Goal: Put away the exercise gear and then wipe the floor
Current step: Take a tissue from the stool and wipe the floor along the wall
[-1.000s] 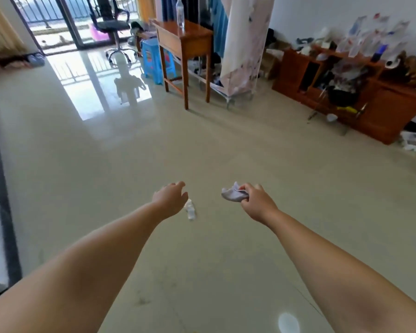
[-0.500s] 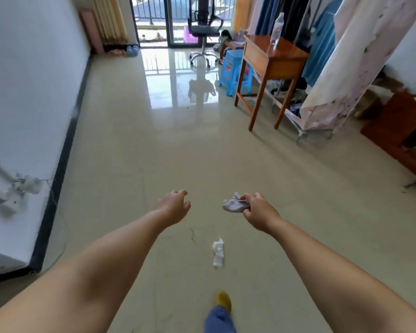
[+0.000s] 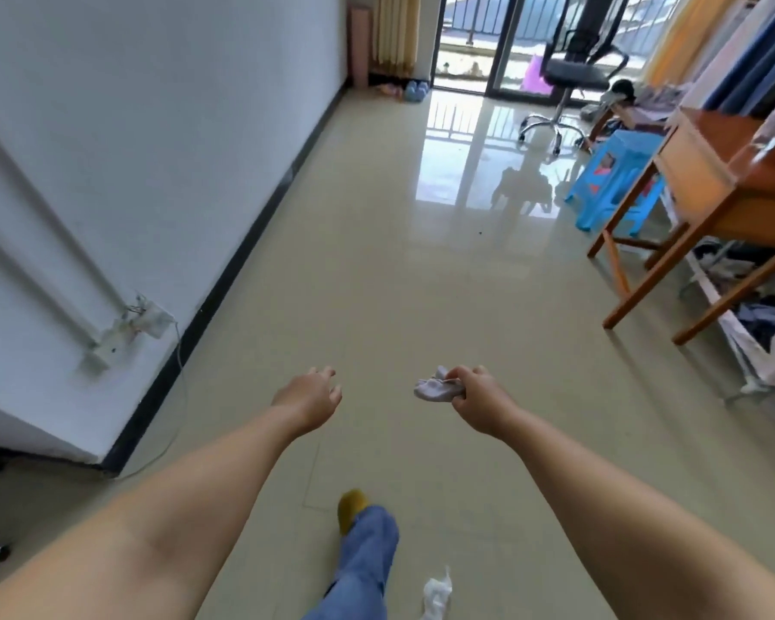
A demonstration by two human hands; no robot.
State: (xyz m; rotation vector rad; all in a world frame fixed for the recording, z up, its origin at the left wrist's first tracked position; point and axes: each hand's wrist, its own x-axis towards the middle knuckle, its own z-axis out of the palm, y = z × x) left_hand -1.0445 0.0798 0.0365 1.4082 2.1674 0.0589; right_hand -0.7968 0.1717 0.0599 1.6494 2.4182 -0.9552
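Note:
My right hand [image 3: 479, 398] is stretched out over the beige tiled floor [image 3: 399, 279] and pinches a small crumpled grey-white cloth [image 3: 435, 387]. My left hand [image 3: 309, 396] reaches forward beside it, fingers apart and holding nothing. A crumpled white tissue [image 3: 437, 595] lies on the floor at the bottom, just right of my leg in blue jeans [image 3: 363, 561] with a yellow sock [image 3: 351, 507]. No exercise gear is visible.
A white wall with a black skirting [image 3: 224, 279] runs along the left, carrying a wall socket and a loose cable [image 3: 139, 322]. On the right stand a wooden table [image 3: 716, 203], a blue plastic stool [image 3: 614, 185] and a clothes rack. A black office chair [image 3: 573, 78] stands by the balcony door.
The view has swung left and moved forward down the room. The white tissue on the floor has passed from near my hands to beside my foot. The cloth stays in my right hand.

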